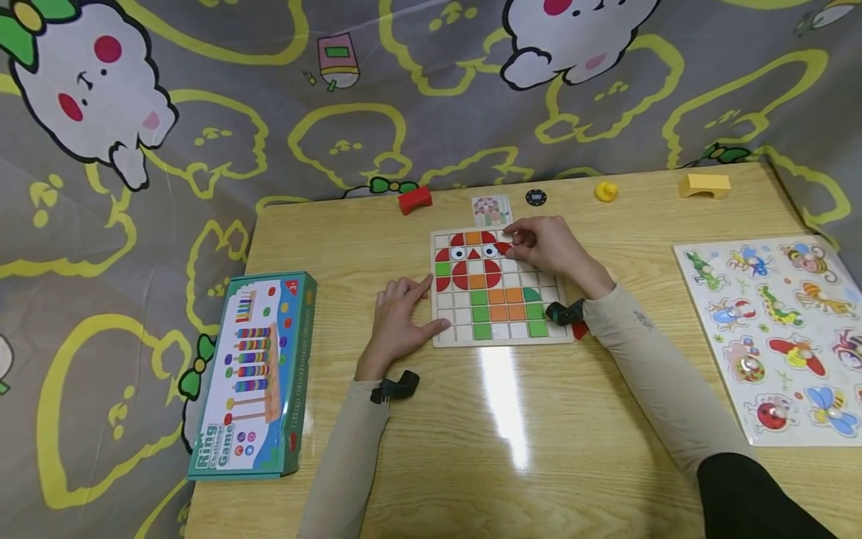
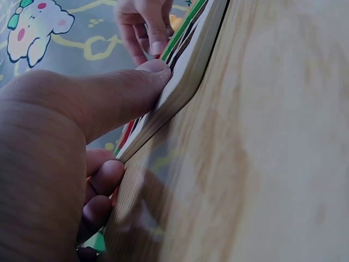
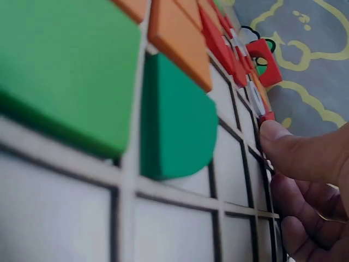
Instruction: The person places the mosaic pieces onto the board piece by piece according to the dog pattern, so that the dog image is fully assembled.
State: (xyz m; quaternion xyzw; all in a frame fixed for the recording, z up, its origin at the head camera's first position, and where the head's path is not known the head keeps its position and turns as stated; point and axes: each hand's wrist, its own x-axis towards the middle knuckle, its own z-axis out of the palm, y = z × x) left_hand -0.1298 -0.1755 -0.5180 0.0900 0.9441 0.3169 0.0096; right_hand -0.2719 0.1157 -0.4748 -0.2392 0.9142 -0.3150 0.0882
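A square puzzle board point(image 1: 446, 333) with a grid of cells lies in front of me, partly filled with red, orange and green pieces and two round eye pieces. My left hand point(image 1: 397, 318) rests at its left edge. In the left wrist view the thumb point(image 2: 128, 90) lies on the board's rim and the other fingers bend beside it. At the upper right of the pattern, my right hand point(image 1: 548, 243) holds a small red piece point(image 1: 502, 247) at its fingertips. The right wrist view shows the thumb against the red piece point(image 3: 267, 117), past a rounded dark green piece point(image 3: 182, 123).
Behind the board lies a pattern card point(image 1: 490, 209), with a black chip point(image 1: 536, 197), yellow duck point(image 1: 606, 192), red block point(image 1: 414, 200) and yellow arch block point(image 1: 704, 186) nearby. A ring game box point(image 1: 256, 374) stands left; an insect puzzle point(image 1: 774, 337) lies right. Another red piece point(image 1: 580, 330) sits by my right wrist.
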